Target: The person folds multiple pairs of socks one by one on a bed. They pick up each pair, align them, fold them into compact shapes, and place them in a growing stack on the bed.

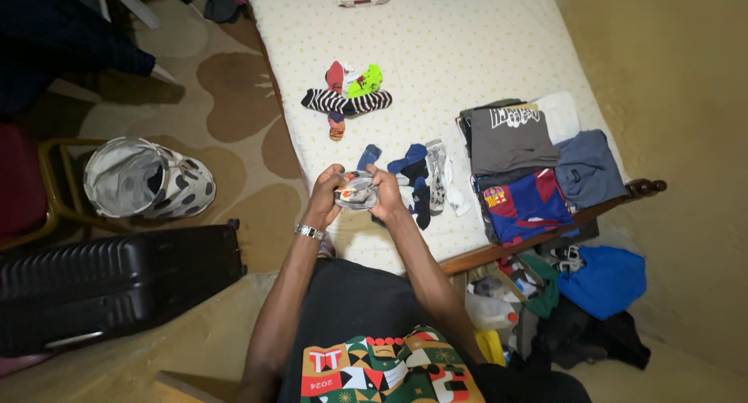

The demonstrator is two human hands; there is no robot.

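Gripping a grey sock (357, 191), both hands (355, 192) hover over the pale mattress (436, 37) beside the carpet (234, 91).

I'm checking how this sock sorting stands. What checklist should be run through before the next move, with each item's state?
1. Both hands on the grey patterned sock bundle: ok, left hand and right hand grip it.
2. Bundle fully rolled: cannot tell, fingers hide it.
3. Loose blue, black and grey socks lie beside the hands on the mattress: ok.
4. Finished sock pile with striped pair apart from loose ones: ok.
5. Folded shirt stacks upright on the pale dotted mattress: ok.
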